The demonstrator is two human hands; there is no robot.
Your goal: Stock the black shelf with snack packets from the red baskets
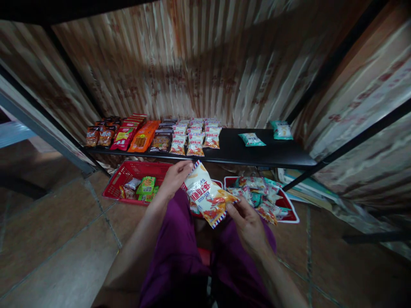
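A white snack packet (208,197) with red and orange print and a striped red-and-blue border is held up between both hands, above the person's lap in purple trousers (180,256) and just in front of the front edge of the black shelf (276,155). The left hand (175,176) pinches the packet's upper left corner, fingers closed on it; the right hand (247,222) grips the lower right edge, fingers curled and clamped on the wrapper. The packet is tilted, its top corner toward the shelf. Below and behind it, on the tiled floor (48,239), a red basket (123,182) under the shelf's left part holds a green packet (147,185) and a few others, and a red tray (290,214) to the right is heaped with mixed packets (257,194). On the shelf, rows of similar white-and-red packets (195,139) lie at the middle toward the front edge, with darker packets (162,139), orange packets (143,137) and red packets (124,136) running to the left end. Two pale green packets (252,139) lie apart near the right back corner. Corrugated sheeting (199,64) backs the shelf.
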